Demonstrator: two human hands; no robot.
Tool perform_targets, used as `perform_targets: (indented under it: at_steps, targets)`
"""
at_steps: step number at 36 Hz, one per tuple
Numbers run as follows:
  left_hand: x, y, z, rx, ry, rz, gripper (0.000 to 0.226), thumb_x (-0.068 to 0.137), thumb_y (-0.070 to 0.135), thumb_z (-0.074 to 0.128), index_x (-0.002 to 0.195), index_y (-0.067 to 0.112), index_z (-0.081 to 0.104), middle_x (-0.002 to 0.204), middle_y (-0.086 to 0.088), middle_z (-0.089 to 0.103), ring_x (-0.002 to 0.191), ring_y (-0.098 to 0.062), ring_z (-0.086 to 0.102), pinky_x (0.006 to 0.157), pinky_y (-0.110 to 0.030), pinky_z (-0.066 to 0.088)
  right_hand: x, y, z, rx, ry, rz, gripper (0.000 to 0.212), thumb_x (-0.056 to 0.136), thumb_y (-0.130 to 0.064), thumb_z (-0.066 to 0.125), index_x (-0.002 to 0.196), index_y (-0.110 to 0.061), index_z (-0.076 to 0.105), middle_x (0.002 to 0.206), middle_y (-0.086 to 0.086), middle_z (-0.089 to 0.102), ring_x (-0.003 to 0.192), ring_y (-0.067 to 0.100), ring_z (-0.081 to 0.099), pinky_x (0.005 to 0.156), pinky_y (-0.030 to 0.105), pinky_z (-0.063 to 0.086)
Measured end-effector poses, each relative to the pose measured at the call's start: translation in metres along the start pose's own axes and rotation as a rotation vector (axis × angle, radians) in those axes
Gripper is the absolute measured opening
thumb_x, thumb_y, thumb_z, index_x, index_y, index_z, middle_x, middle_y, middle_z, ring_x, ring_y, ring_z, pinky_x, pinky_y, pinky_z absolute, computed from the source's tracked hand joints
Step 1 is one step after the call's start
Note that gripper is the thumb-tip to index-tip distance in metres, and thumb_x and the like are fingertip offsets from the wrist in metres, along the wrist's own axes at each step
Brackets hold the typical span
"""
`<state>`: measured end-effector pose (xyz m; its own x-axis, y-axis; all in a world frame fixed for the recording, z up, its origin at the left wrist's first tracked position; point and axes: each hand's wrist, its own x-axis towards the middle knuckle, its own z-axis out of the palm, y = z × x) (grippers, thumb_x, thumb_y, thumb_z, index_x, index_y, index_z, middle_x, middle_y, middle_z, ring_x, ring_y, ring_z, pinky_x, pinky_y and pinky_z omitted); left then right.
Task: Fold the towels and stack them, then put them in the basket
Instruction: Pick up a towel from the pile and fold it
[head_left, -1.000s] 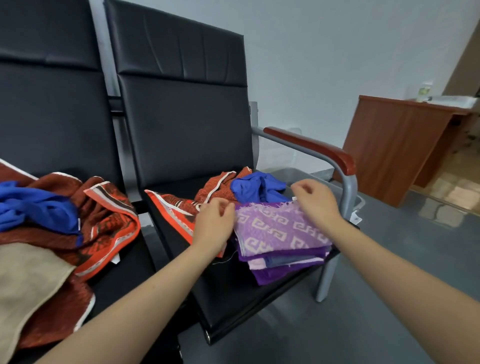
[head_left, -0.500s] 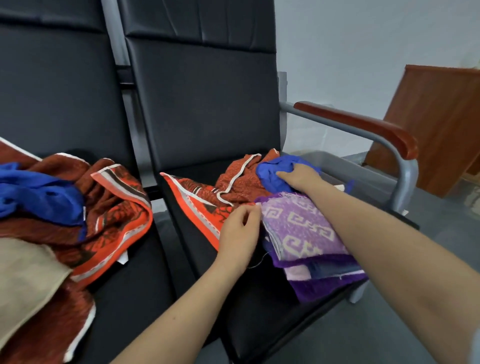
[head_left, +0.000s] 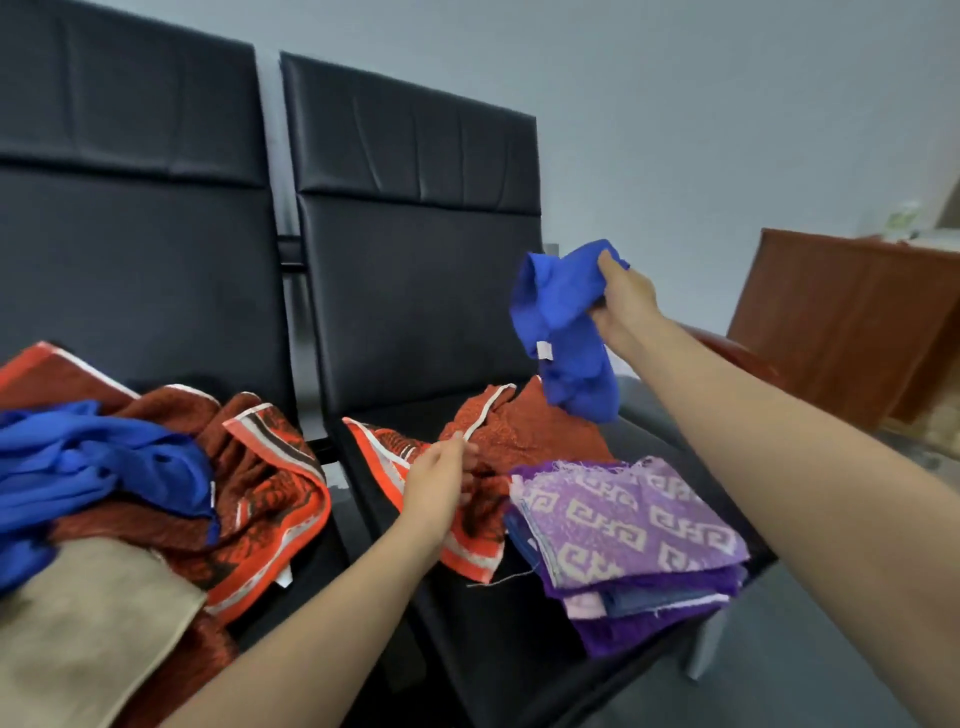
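Lifting a crumpled blue towel (head_left: 563, 332) above the right chair (head_left: 415, 291), the right hand (head_left: 623, 306) grips it with closed fingers; its tail could drag the red towel (head_left: 498, 431), pinched by the left hand (head_left: 436, 488), onto the folded stack (head_left: 628, 530) nearby.

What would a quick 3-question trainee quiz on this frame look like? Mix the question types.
1. True or false: the right hand holds a blue towel lifted clear of the chair seat.
2. Which towel lies on top of the folded stack? A) beige B) purple patterned C) plain blue
3. Fill in: the left hand rests over the ____ towel on the right seat.

Key: 1 true; 2 B; 3 orange-red.
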<state>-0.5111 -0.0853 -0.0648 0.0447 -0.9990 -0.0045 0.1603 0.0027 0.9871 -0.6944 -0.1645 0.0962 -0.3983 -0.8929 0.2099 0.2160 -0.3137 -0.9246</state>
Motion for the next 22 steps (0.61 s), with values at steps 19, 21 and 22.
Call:
perform_targets:
  at_steps: [19,21,22]
  targets:
    - [-0.094,0.133,-0.228,0.174,0.208,0.397,0.038,0.094,0.051,0.046,0.123,0.029,0.053,0.121,0.009,0.058,0.109,-0.008,0.053,0.097,-0.026,0.040,-0.229,-0.011,0.166,0.348,-0.504,0.295,0.026,0.101,-0.023,0.047,0.111,-0.006,0.063,0.096,0.009,0.072,0.082,0.018,0.070,0.068,0.027,0.056]
    - [-0.087,0.123,-0.252,0.229,0.205,0.213,0.040,0.088,0.059,0.046,0.116,0.033,0.056,0.120,0.009,0.061,0.116,-0.014,0.056,0.097,-0.036,0.044,-0.253,0.006,0.174,0.361,-0.538,0.344,0.026,0.102,-0.023,0.043,0.102,-0.006,0.063,0.090,0.010,0.072,0.080,0.018,0.069,0.068,0.027,0.056]
    - [-0.082,0.115,-0.262,0.227,0.208,0.136,0.031,0.092,0.052,0.046,0.110,0.030,0.058,0.116,0.007,0.064,0.116,-0.018,0.057,0.093,-0.038,0.047,-0.263,0.013,0.176,0.361,-0.553,0.362,0.028,0.103,-0.023,0.042,0.099,-0.005,0.063,0.088,0.010,0.071,0.079,0.019,0.069,0.068,0.027,0.056]
